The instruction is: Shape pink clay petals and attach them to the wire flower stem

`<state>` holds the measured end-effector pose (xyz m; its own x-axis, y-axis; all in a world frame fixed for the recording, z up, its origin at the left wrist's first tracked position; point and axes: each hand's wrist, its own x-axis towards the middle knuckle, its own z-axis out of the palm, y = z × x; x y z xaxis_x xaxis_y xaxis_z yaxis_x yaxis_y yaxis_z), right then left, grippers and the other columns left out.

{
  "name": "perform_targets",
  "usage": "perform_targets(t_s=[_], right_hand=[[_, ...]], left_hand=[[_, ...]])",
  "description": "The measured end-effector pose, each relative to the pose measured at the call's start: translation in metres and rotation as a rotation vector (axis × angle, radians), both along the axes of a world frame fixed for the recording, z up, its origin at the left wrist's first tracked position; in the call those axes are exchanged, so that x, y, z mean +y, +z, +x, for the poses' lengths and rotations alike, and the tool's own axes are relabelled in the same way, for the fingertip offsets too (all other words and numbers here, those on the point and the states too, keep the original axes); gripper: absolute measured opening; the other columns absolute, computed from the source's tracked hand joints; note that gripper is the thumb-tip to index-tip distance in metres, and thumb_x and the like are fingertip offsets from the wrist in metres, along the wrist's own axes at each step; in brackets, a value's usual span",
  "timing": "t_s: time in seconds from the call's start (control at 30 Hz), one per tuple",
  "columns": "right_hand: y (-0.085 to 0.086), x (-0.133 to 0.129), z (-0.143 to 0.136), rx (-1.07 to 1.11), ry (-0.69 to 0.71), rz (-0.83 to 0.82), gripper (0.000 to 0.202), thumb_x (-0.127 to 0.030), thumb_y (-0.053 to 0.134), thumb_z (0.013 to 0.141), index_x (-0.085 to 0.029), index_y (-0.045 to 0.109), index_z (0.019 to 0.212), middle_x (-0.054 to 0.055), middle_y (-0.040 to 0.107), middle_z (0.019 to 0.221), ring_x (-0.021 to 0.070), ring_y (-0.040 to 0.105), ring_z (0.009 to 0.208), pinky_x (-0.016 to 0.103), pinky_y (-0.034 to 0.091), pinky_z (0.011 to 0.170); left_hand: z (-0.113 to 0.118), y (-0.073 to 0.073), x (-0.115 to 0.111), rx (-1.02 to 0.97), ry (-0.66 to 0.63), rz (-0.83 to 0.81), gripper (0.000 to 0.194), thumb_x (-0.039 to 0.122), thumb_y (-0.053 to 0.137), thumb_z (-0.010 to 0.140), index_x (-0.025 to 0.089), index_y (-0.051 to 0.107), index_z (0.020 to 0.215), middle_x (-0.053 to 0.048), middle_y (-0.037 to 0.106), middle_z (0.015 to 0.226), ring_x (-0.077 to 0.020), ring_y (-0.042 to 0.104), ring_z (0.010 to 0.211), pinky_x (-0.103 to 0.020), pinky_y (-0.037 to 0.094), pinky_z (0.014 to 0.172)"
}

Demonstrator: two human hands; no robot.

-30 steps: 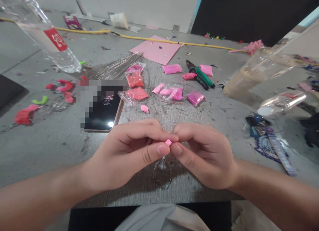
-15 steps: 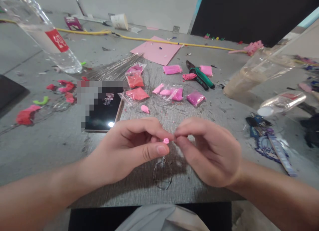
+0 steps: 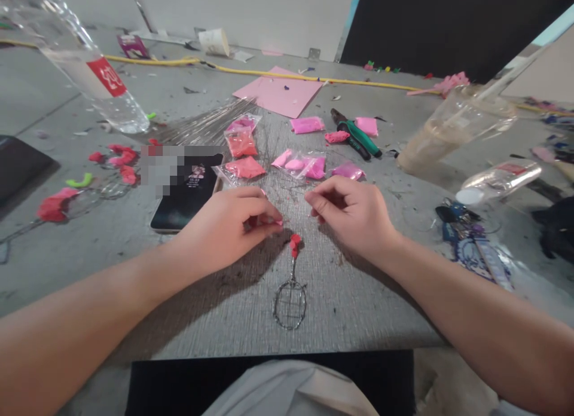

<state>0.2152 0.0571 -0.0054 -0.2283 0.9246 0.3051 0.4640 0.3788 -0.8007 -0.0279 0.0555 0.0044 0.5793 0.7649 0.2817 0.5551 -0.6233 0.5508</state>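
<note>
My left hand (image 3: 242, 216) pinches a small piece of pink clay (image 3: 278, 223) between thumb and fingertips; only its edge shows. To its right, my right hand (image 3: 350, 210) has thumb and forefinger pressed together, and whatever may be between them cannot be made out. Below and between both hands, a miniature wire racket (image 3: 290, 305) lies on the table, its round head with crossed wires toward me. Red clay (image 3: 294, 245) wraps the far end of its handle. Neither hand touches it. Another pink lump is mostly hidden behind my left hand.
Bags of pink and orange clay (image 3: 244, 167) lie beyond my hands, with green-handled pliers (image 3: 359, 138) behind. A phone (image 3: 188, 195) is at left, near a bundle of wires (image 3: 201, 123) and a water bottle (image 3: 103, 87). A drink cup (image 3: 439, 135) and small bottle (image 3: 497, 183) are at right.
Both hands have moved away from me and a little apart. The racket's red handle end, hidden before, now shows, and the pink piece has moved away with my left hand.
</note>
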Motion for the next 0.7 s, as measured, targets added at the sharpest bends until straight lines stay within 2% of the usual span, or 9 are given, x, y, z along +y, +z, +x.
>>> perform_targets(t_s=[0.07, 0.2, 0.27, 0.4, 0.5, 0.6, 0.7], right_hand=[[0.001, 0.003, 0.002, -0.153, 0.019, 0.024, 0.024, -0.035, 0.064, 0.099, -0.018, 0.068, 0.083, 0.000, 0.069, 0.069, 0.0125, 0.060, 0.059, 0.028, 0.043, 0.058], [0.003, 0.009, 0.007, -0.452, 0.142, 0.106, 0.012, -0.016, 0.060, 0.096, -0.018, 0.071, 0.092, 0.005, 0.072, 0.090, 0.0179, 0.063, 0.082, 0.031, 0.045, 0.072], [0.005, 0.011, 0.010, -0.550, 0.210, 0.105, 0.013, -0.016, 0.060, 0.096, -0.017, 0.073, 0.095, 0.008, 0.070, 0.098, 0.0209, 0.063, 0.090, 0.034, 0.047, 0.079], [0.009, 0.015, 0.015, -0.608, 0.291, 0.077, 0.012, -0.018, 0.064, 0.097, -0.018, 0.075, 0.092, 0.008, 0.068, 0.099, 0.0215, 0.064, 0.091, 0.035, 0.047, 0.080], [0.012, 0.017, 0.015, -0.614, 0.330, 0.078, 0.013, -0.016, 0.063, 0.097, -0.017, 0.071, 0.087, 0.006, 0.067, 0.093, 0.0194, 0.063, 0.087, 0.034, 0.047, 0.079], [0.013, 0.017, 0.012, -0.694, 0.327, 0.090, 0.014, -0.016, 0.058, 0.098, -0.017, 0.066, 0.087, 0.008, 0.066, 0.094, 0.0201, 0.061, 0.087, 0.034, 0.046, 0.078], [0.012, 0.015, 0.010, -0.686, 0.278, 0.103, 0.012, -0.017, 0.055, 0.097, -0.018, 0.062, 0.087, 0.008, 0.066, 0.090, 0.0197, 0.059, 0.081, 0.034, 0.043, 0.072]], left_hand=[[-0.001, -0.005, 0.003, 0.085, 0.008, 0.045, 0.019, 0.033, 0.068, 0.095, 0.018, 0.079, 0.093, -0.006, 0.071, 0.091, -0.0199, 0.067, 0.081, -0.032, 0.051, 0.074], [-0.002, -0.010, 0.005, 0.195, -0.025, 0.055, 0.022, 0.032, 0.063, 0.099, 0.020, 0.081, 0.101, -0.007, 0.073, 0.097, -0.0238, 0.070, 0.091, -0.037, 0.053, 0.083], [-0.004, -0.010, 0.005, 0.216, -0.035, 0.041, 0.024, 0.034, 0.062, 0.100, 0.022, 0.081, 0.105, -0.007, 0.073, 0.100, -0.0239, 0.071, 0.093, -0.037, 0.053, 0.084], [-0.009, -0.005, 0.008, 0.227, -0.042, 0.015, 0.025, 0.040, 0.064, 0.099, 0.022, 0.080, 0.106, -0.007, 0.073, 0.101, -0.0220, 0.070, 0.088, -0.036, 0.053, 0.082], [-0.015, 0.000, 0.011, 0.192, 0.047, 0.077, 0.029, 0.043, 0.065, 0.097, 0.019, 0.079, 0.104, -0.008, 0.073, 0.098, -0.0248, 0.069, 0.091, -0.038, 0.053, 0.086], [-0.019, 0.004, 0.014, 0.152, 0.164, 0.164, 0.029, 0.035, 0.060, 0.099, 0.018, 0.078, 0.114, -0.012, 0.072, 0.112, -0.0277, 0.069, 0.101, -0.042, 0.052, 0.094], [-0.020, 0.004, 0.018, 0.175, 0.125, 0.229, 0.035, 0.023, 0.053, 0.100, 0.014, 0.073, 0.127, -0.016, 0.066, 0.131, -0.0310, 0.064, 0.121, -0.047, 0.048, 0.107]])
